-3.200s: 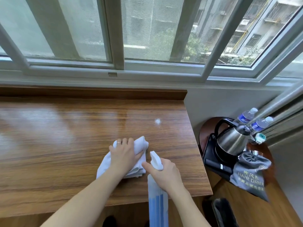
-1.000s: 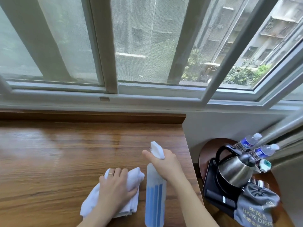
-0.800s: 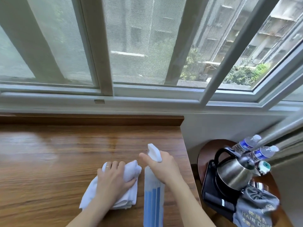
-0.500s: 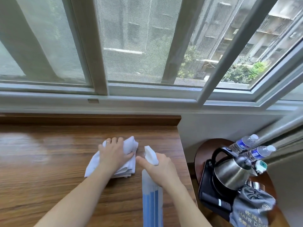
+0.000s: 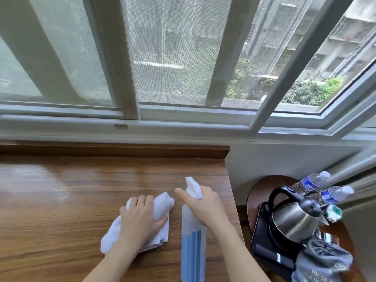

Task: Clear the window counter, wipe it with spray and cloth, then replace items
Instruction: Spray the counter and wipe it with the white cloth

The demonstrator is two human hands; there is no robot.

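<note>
- The left hand (image 5: 140,222) lies palm down on a white cloth (image 5: 160,208), fingers spread and gently bent over the bunched, soft folds, pressing it flat.
- The cloth sits on the counter (image 5: 61,200), glossy brown wood with long straight grain, close to its right edge.
- The right hand (image 5: 205,208) is wrapped round the neck of a spray bottle (image 5: 193,251), thumb out toward the cloth.
- The bottle is slim translucent plastic, blue liquid inside, with a white wedge-shaped nozzle.
- Right of the counter, on a lower round wooden table (image 5: 258,192): a shiny steel kettle (image 5: 293,220) with black handle, two clear water bottles (image 5: 317,180), a grey drawstring bag (image 5: 323,261).
</note>
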